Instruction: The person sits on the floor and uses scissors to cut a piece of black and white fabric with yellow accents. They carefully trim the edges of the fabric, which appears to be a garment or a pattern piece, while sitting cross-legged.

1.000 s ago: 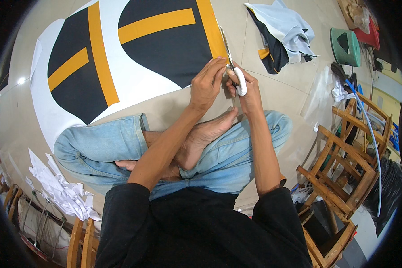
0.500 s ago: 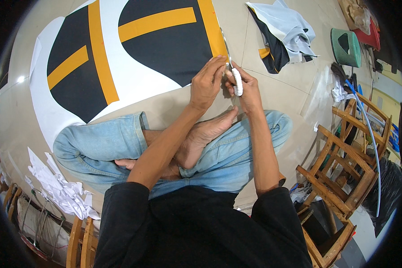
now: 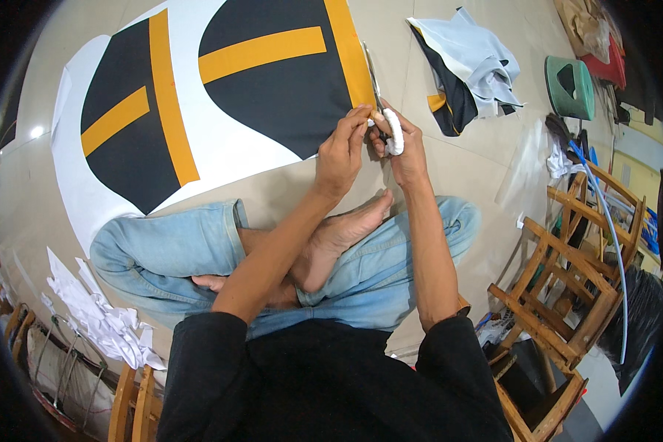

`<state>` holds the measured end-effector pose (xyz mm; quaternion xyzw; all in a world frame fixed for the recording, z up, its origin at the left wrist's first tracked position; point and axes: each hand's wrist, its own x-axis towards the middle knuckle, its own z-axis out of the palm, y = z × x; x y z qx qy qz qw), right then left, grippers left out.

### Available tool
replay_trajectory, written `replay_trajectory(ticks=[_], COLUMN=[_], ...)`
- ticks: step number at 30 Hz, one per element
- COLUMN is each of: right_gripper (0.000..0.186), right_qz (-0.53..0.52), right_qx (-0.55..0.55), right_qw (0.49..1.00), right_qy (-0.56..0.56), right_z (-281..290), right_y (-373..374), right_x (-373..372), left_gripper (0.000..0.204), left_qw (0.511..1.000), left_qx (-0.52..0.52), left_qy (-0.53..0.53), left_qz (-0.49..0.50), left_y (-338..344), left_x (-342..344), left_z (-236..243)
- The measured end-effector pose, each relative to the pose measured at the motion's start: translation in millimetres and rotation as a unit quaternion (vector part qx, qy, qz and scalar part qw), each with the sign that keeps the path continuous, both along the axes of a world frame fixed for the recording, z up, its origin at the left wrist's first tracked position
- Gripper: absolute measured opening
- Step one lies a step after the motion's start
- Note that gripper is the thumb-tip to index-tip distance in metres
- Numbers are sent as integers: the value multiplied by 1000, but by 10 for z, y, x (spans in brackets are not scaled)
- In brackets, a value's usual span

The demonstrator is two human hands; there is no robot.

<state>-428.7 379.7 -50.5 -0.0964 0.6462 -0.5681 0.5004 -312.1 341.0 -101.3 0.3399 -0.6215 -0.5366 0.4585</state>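
A large white cloth [image 3: 250, 144] printed with black panels and orange stripes lies spread on the floor ahead of me. At its near right corner, my left hand [image 3: 337, 156] pinches the cloth's edge beside the orange stripe. My right hand [image 3: 409, 156] is closed round the white-wrapped handle of a pair of scissors [image 3: 395, 134]. Their metal blades point away from me along the cloth's right edge, and the blade tips reach beside the stripe. My fingers partly hide the handle loops and the pinched corner.
Crumpled grey, black and orange cloth [image 3: 479, 70] lies on the floor to the right. Beyond it stands a green plastic stool [image 3: 569, 87]. Wooden frames [image 3: 560, 295] are stacked at my right. White scraps [image 3: 99, 313] lie at left; my crossed legs [image 3: 169, 243] are close below.
The scissors sit a little farther forward along the cloth's right edge, with my right hand still on the handle. My left hand keeps its pinch. The whole view has shifted slightly.
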Motion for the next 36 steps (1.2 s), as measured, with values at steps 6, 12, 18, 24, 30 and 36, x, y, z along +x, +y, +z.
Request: replay_trajectory(ticks=[6, 12, 18, 24, 30, 36], right_gripper=[56, 53, 53, 55, 54, 55], right_qz=[7, 17, 29, 19, 13, -9], right_qx=[4, 23, 31, 18, 8, 10], right_qw=[1000, 999, 999, 999, 1000, 1000], right_qy=[13, 18, 32, 25, 7, 20], right_z=[-20, 26, 21, -18, -6, -13], right_y=[-54, -67, -68, -57, -112, -242], right_x=[-25, -19, -6, -11, -46, -44], left_gripper=[14, 15, 15, 15, 15, 14], left_qw=[1000, 1000, 1000, 1000, 999, 1000], left_qx=[-11, -20, -10, 9, -19, -16], left_qy=[-16, -7, -15, -25, -24, -21], left_qz=[2, 3, 3, -6, 9, 3], left_y=[-4, -15, -16, -7, -17, -5], left_x=[14, 0, 0, 17, -2, 17], left_z=[35, 14, 15, 31, 20, 17])
